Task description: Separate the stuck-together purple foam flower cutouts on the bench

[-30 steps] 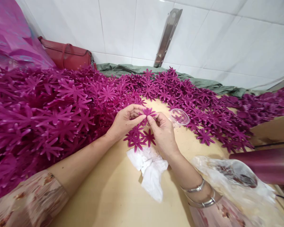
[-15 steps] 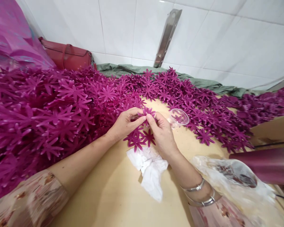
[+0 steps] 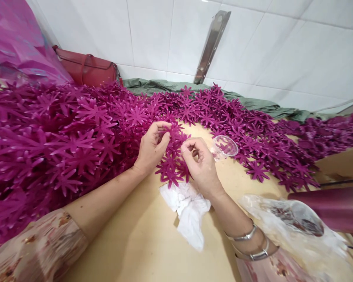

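Note:
My left hand (image 3: 154, 145) is raised beside the large heap of magenta petal flowers (image 3: 91, 113), thumb and forefinger apart. Right next to its fingertips are more magenta flowers (image 3: 176, 137), and no flower is plainly gripped there. My right hand (image 3: 201, 162) is closed in a pinch, thumb against forefinger. Whatever lies in that pinch, if anything, is too small to make out. Below and between the hands lie a few loose flowers (image 3: 169, 170) on the tabletop (image 3: 153, 235), partly covered by my right fingers. A crumpled white tissue (image 3: 190, 215) lies just in front of them.
A clear plastic lid or dish (image 3: 228, 146) sits right of my hands. Another flower pile (image 3: 253, 133) runs along the green cloth (image 3: 247, 102) at the wall. A red handbag (image 3: 86, 67) stands behind the heap. A clear plastic bag (image 3: 282, 223) lies at right.
My hands have moved apart from a shared hold on a magenta flower. The left has lifted slightly up and away, its fingers parting; the right stays pinched. The view has shifted slightly.

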{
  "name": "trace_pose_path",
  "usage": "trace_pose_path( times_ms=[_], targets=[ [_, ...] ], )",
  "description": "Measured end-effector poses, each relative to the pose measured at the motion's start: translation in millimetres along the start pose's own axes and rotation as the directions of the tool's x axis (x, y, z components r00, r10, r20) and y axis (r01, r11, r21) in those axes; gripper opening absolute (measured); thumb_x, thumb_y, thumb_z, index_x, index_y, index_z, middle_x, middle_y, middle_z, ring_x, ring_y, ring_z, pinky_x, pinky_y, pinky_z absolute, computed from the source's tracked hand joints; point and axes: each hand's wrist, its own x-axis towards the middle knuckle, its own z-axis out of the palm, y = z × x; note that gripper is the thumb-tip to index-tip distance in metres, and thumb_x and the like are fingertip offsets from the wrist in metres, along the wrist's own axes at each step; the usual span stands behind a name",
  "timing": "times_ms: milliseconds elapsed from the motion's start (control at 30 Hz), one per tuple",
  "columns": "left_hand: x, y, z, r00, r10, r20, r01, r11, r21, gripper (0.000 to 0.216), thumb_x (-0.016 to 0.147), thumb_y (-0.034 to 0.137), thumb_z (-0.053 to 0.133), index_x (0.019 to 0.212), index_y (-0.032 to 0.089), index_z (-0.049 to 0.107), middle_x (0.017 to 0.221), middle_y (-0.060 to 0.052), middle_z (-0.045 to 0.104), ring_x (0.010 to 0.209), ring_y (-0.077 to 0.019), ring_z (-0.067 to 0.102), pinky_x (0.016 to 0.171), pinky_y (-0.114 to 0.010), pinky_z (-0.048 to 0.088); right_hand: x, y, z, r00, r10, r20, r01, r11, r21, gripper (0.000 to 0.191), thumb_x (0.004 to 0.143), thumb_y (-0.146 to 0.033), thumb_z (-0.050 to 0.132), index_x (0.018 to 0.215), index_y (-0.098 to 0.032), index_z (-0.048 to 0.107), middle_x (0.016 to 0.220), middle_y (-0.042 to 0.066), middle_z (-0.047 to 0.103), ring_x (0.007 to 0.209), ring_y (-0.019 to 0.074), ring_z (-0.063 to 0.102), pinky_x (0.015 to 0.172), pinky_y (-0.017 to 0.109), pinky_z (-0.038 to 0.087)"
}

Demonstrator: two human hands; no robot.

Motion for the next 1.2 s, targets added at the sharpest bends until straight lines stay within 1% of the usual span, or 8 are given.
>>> trace_pose_path(
  times_ms=[167, 400, 567, 667, 767, 900, 1033, 1200],
  targets=[
    [-4.0, 5.7, 0.4, 0.984, 0.162, 0.071, -0.169, 0.98, 0.103, 0.026, 0.09, 0.014, 0.055, 0.115, 0.02, 0.063, 0.12, -0.008, 0.066, 0.116, -0.0185, 0.065, 0.107, -0.035, 0.052, 0.8, 2.7, 1.9, 0.998, -0.058, -0.023, 0.056, 0.995, -0.083, 0.006, 0.097, -0.026, 0.059, 0.093, -0.023, 0.062, 0.095, 0.003, 0.061, 0.089, 0.0193, 0.059, 0.083, 0.035, 0.047],
    [-10.4, 17.0, 2.8, 0.933, 0.354, 0.072, -0.36, 0.892, 0.275, 0.018, 0.096, 0.017, 0.056, 0.113, 0.02, 0.06, 0.105, -0.006, 0.066, 0.096, -0.0157, 0.066, 0.091, -0.03, 0.054, -1.1, 6.9, 2.6, 0.99, -0.061, -0.124, 0.045, 0.991, -0.125, 0.009, 0.101, -0.028, 0.053, 0.099, -0.023, 0.061, 0.098, 0.005, 0.062, 0.094, 0.0211, 0.061, 0.083, 0.035, 0.049],
    [-15.2, 23.1, 4.2, 0.894, 0.393, 0.216, -0.438, 0.867, 0.238, 0.006, 0.099, 0.021, 0.054, 0.102, 0.021, 0.06, 0.092, -0.003, 0.066, 0.087, -0.0156, 0.065, 0.083, -0.029, 0.052, -1.0, 14.9, 2.8, 0.994, 0.026, -0.102, -0.036, 0.994, -0.1, 0.014, 0.102, -0.029, 0.049, 0.105, -0.022, 0.061, 0.103, 0.006, 0.064, 0.095, 0.0219, 0.061, 0.087, 0.037, 0.049],
    [-16.7, 23.9, 4.2, 0.812, 0.381, 0.442, -0.503, 0.841, 0.198, 0.012, 0.101, 0.024, 0.052, 0.095, 0.02, 0.061, 0.085, -0.003, 0.067, 0.079, -0.016, 0.064, 0.078, -0.029, 0.052, 0.1, 14.6, 1.1, 0.979, 0.034, -0.202, -0.05, 0.996, -0.074, 0.015, 0.103, -0.028, 0.045, 0.104, -0.023, 0.059, 0.104, 0.006, 0.064, 0.101, 0.0225, 0.061, 0.095, 0.04, 0.048],
    [-17.6, 21.0, 6.7, 0.67, 0.343, 0.658, -0.586, 0.789, 0.186, 0.018, 0.1, 0.025, 0.051, 0.091, 0.019, 0.065, 0.087, -0.006, 0.071, 0.084, -0.0198, 0.067, 0.085, -0.034, 0.054, 0.7, 7.2, -0.2, 0.962, 0.053, -0.269, -0.054, 0.999, 0.004, 0.019, 0.105, -0.031, 0.041, 0.105, -0.023, 0.058, 0.103, 0.006, 0.064, 0.096, 0.0203, 0.063, 0.093, 0.038, 0.05],
    [-19.3, 10.7, 12.8, 0.561, 0.249, 0.79, -0.645, 0.729, 0.228, 0.027, 0.096, 0.029, 0.061, 0.12, 0.019, 0.067, 0.129, -0.015, 0.07, 0.135, -0.0296, 0.057, 0.12, -0.049, 0.038, -0.8, -2.5, 0.9, 0.963, -0.007, -0.269, 0.01, 1.0, 0.008, 0.026, 0.108, -0.038, 0.039, 0.109, -0.023, 0.061, 0.11, 0.008, 0.067, 0.108, 0.0212, 0.064, 0.101, 0.04, 0.048],
    [-16.9, -1.0, 13.0, 0.68, 0.121, 0.723, -0.606, 0.647, 0.462, 0.043, 0.1, 0.028, 0.055, 0.142, 0.023, 0.058, 0.159, -0.013, 0.051, 0.157, -0.0339, 0.031, 0.128, -0.062, 0.017, -2.9, -3.5, 2.6, 0.974, -0.049, -0.223, 0.044, 0.999, -0.03, 0.027, 0.108, -0.039, 0.041, 0.114, -0.023, 0.062, 0.116, 0.009, 0.068, 0.112, 0.022, 0.064, 0.103, 0.041, 0.048],
    [-8.8, -10.1, 5.2, 0.86, 0.058, 0.508, -0.44, 0.589, 0.678, 0.036, 0.102, 0.027, 0.049, 0.134, 0.02, 0.065, 0.15, -0.012, 0.06, 0.148, -0.0372, 0.045, 0.124, -0.066, 0.023, -2.2, -2.1, 1.6, 0.975, -0.084, -0.204, 0.068, 0.994, -0.083, 0.027, 0.107, -0.037, 0.043, 0.115, -0.022, 0.064, 0.117, 0.011, 0.069, 0.113, 0.0227, 0.064, 0.104, 0.043, 0.048]
  ],
)
